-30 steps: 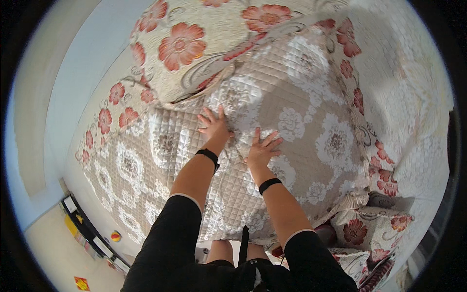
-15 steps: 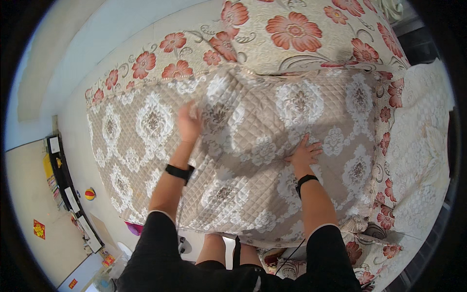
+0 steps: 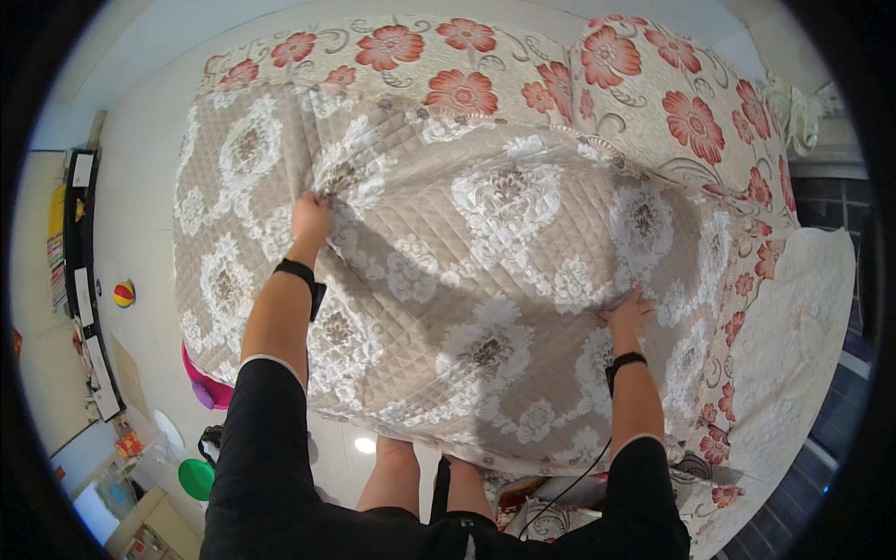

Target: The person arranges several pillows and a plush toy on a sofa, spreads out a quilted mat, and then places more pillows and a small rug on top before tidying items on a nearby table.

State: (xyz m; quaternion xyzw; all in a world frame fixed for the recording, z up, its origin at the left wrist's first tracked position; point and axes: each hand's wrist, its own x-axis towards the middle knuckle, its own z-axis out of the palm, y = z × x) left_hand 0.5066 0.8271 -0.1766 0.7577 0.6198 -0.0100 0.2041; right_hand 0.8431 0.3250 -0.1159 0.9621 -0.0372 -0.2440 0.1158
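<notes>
The beige quilted cover (image 3: 509,252) lies across the middle of the scene, with red-flowered cloth (image 3: 392,47) showing along its far edge and down its right side. Its near edge comes close to the person's legs. The main risk seems to be uneven tension: creases run out from the left hand (image 3: 311,217), so a hard tug there would probably drag the cover askew or deepen those folds. A pull toward the person could also bring the red-flowered cloth along with it, if the two layers cling. On the near left, the cover's edge hangs just beside or over a pink tub (image 3: 219,392); a sideways drag might catch its rim. A thin black cord (image 3: 571,487) hangs below the right sleeve (image 3: 644,476) and could snag, since it passes close to the cover's near edge.

The left hand is closed, its fingers curled around a gathered bit of the cover, left of the middle. The right hand (image 3: 631,313) rests on the cover, right of the middle, with its fingers partly bent and one pointing toward the far side; whether it pinches the fabric or only presses it, I cannot tell. The hands are well apart.
</notes>
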